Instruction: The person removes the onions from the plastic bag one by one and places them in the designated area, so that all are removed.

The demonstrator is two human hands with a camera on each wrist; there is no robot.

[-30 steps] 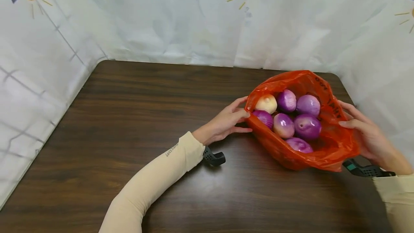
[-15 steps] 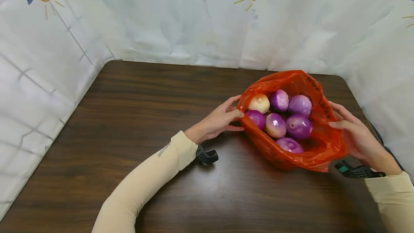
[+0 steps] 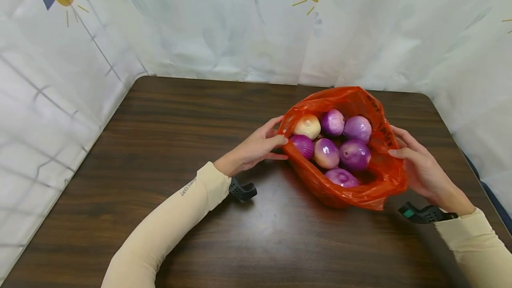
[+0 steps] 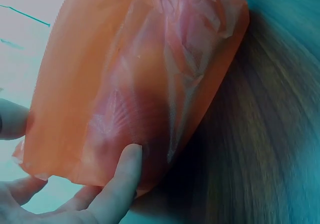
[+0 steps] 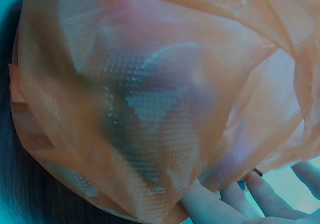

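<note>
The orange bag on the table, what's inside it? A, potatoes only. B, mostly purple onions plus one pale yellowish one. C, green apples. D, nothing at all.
B: the head view looks into the open orange bag, where several purple onions lie beside one pale yellowish onion.

Right hand fingertips behind the orange bag (grip unclear)

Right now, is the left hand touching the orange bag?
Touching. In the left wrist view, the left hand has a finger pressed against the orange bag.
</note>
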